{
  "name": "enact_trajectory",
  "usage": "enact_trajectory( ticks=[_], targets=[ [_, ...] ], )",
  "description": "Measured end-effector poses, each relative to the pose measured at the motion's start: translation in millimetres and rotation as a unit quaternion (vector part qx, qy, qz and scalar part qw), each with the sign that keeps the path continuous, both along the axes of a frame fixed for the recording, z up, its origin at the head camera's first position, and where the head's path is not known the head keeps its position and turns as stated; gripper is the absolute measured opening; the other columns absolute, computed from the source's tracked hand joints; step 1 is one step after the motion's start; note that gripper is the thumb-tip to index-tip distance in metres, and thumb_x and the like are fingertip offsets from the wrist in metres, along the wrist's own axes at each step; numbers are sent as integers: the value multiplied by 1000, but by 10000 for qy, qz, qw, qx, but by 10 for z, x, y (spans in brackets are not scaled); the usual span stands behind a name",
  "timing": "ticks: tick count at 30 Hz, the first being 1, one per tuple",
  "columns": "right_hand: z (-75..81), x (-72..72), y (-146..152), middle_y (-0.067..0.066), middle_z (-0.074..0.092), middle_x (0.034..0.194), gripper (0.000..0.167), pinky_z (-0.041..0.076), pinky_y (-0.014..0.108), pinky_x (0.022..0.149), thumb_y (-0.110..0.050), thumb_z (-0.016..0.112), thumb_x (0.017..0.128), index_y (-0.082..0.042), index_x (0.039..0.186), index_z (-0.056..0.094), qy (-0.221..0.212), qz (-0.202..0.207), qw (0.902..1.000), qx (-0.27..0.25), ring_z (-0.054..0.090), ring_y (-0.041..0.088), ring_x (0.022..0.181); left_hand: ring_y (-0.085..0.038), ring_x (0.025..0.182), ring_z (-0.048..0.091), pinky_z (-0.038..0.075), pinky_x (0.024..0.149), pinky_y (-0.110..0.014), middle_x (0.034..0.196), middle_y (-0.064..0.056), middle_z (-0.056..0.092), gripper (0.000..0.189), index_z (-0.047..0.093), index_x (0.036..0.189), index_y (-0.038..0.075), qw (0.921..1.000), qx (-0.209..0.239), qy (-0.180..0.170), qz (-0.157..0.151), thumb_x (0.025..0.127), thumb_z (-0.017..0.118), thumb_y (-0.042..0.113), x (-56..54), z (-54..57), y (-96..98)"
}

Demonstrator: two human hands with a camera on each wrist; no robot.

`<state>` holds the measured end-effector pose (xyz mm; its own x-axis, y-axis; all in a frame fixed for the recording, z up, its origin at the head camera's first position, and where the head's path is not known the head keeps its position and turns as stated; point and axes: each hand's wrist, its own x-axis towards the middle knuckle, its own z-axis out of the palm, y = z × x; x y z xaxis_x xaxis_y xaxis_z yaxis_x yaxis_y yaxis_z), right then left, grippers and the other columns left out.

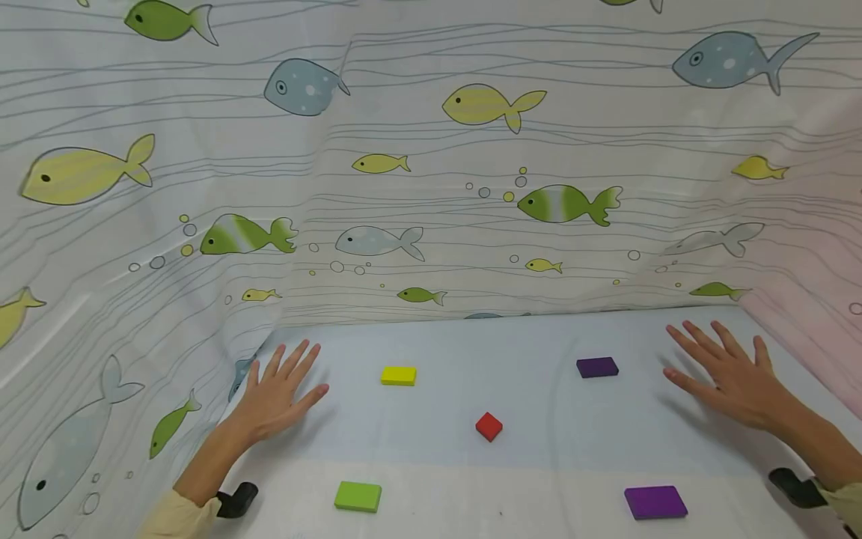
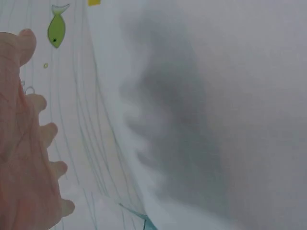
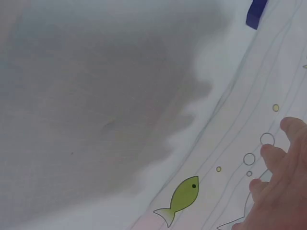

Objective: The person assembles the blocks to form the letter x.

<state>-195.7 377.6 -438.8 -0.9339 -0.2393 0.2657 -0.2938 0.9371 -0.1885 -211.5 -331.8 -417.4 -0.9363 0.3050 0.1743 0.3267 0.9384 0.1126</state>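
Note:
With its fingers spread, my left hand [image 1: 272,400] hovers over the left side of the white table, holding nothing. Nearest to it are a yellow block [image 1: 399,376] and, closer to me, a light green block [image 1: 358,496]. On the right side my right hand [image 1: 730,374] is likewise raised and spread, with nothing in it. A dark purple block [image 1: 597,367] lies to its left, and a brighter purple block [image 1: 655,502] lies nearer to me. Between the hands sits a small red block [image 1: 488,427], turned cornerwise. Each wrist view shows part of a palm and a shadow on the table.
A fish-print curtain [image 1: 431,202] hangs behind the table [image 1: 498,486] and along its left side. Its right side looks pinkish. Black wrist-worn pieces [image 1: 237,500] show at both sleeves.

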Motion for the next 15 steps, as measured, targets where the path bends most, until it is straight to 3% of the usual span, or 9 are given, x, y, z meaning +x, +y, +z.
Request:
enact_trajectory(
  ticks=[15],
  targets=[
    [25, 84, -57, 14, 14, 163, 81, -27, 63, 99, -46, 60, 93, -27, 159, 18, 199, 96, 9998, -27, -5, 42, 147, -45, 145, 14, 6, 105, -74, 161, -10, 23, 79, 27, 157, 19, 9996, -181, 66, -209, 95, 46, 63, 29, -6, 201]
  ],
)
